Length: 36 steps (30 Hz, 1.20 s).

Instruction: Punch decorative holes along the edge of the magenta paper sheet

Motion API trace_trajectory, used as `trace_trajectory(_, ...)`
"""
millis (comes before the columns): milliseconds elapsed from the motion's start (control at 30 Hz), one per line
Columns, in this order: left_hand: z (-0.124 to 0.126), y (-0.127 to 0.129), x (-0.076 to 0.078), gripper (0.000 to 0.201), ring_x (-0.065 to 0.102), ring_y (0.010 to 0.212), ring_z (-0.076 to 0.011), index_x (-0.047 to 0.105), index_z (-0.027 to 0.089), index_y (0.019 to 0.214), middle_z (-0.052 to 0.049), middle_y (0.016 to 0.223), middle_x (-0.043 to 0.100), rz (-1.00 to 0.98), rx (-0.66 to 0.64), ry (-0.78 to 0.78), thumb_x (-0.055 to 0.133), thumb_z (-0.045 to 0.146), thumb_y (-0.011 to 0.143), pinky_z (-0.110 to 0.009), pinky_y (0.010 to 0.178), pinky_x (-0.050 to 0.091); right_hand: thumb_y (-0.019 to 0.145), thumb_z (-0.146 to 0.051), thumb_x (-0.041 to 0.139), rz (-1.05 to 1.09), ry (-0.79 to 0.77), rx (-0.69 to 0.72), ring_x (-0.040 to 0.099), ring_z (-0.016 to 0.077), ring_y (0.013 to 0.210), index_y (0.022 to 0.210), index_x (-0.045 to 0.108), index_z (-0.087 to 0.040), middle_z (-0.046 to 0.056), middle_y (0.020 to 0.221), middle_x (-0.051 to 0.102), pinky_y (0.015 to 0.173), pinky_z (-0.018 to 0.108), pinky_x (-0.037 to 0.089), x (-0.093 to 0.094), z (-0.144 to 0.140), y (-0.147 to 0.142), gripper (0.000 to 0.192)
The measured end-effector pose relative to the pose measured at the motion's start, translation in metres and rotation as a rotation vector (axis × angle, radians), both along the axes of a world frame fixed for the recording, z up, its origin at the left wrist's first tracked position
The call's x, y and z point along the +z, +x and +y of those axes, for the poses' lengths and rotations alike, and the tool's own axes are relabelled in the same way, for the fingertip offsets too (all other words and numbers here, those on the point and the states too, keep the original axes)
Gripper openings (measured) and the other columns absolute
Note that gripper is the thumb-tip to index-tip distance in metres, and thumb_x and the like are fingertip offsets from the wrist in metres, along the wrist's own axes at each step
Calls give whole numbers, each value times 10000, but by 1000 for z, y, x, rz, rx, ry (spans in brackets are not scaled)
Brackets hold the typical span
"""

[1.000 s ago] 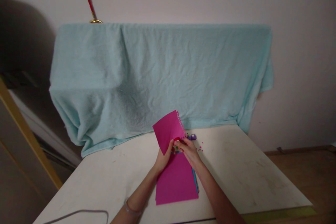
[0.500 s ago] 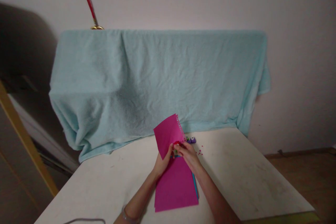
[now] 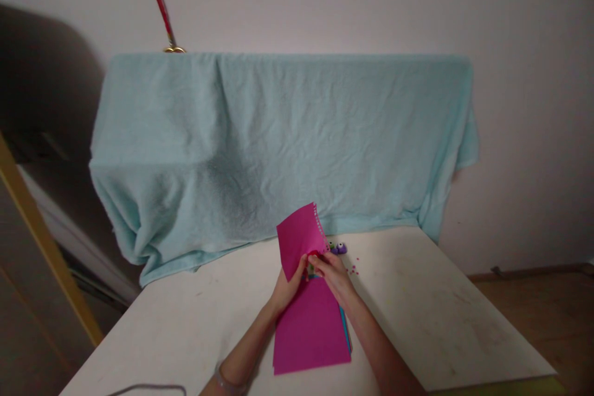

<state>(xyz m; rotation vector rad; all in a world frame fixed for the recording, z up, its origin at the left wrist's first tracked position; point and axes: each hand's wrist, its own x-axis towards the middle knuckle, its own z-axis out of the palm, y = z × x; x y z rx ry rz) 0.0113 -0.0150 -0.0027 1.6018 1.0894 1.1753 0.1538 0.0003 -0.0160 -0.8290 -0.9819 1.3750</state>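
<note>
My left hand (image 3: 288,288) is closed on a magenta paper sheet (image 3: 299,232), its fingers against the lower part of it. The sheet is raised and tilted, with a row of small holes along its right edge. My right hand (image 3: 336,275) grips a small red and green paper punch (image 3: 313,254) at that edge; my fingers hide most of it. Beneath my hands lies a stack of coloured paper (image 3: 312,334), magenta on top with blue showing at the right side.
Small purple punches with eye shapes (image 3: 341,248) stand behind my right hand. Tiny pink paper bits (image 3: 354,270) are scattered nearby on the white table (image 3: 417,322). A light blue towel (image 3: 325,136) hangs at the back. A grey cable (image 3: 148,387) lies front left.
The raised sheet has shifted slightly to the right and turned a little. Both hands stay in nearly the same place, still gripping the sheet and punch.
</note>
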Motion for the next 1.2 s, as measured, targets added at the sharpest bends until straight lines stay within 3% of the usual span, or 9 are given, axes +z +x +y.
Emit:
trace_trajectory(367,2,1,-2,481,578,676,-163,591,146,743,-37,713,612,-27,12,-8,432,582,870,-315,754,459,648,-436,795,5,-35,-33,396,87,498,717,675,-136,3,615,576,474,234,250,-4,1,-2,330)
trace_trajectory(567,1,2,-1,487,594,686,-173,613,147,748,-47,717,633,-33,16,-22,447,592,855,-326,769,472,641,-421,802,-18,-24,-73,364,85,475,655,668,-144,-24,528,505,460,239,220,-6,2,-1,308)
trace_trajectory(767,3,3,-4,493,627,933,-241,670,136,978,-105,971,693,-23,81,-79,502,576,830,-371,892,453,639,-407,811,-6,-38,-81,334,81,475,606,632,-155,-38,509,455,460,238,200,-2,2,2,310)
trace_trajectory(900,8,5,-10,535,648,876,-267,713,137,878,-85,860,714,94,-30,-154,451,602,841,-379,856,463,621,-433,810,31,-43,-79,295,77,460,535,568,-162,-50,477,400,457,244,199,1,2,3,373)
trace_trajectory(1033,9,8,-10,546,633,938,-260,701,146,977,-69,948,714,91,-156,-157,504,624,799,-353,858,466,577,-411,825,67,-111,-68,369,83,487,610,603,-157,-29,546,494,469,233,249,1,-2,-2,339)
trace_trajectory(1200,1,6,3,605,601,1025,-255,705,159,997,-49,993,709,204,-140,-335,462,672,788,-347,948,421,609,-405,791,-3,-70,-40,289,62,439,575,563,-160,-61,486,417,438,232,169,1,-6,-9,337)
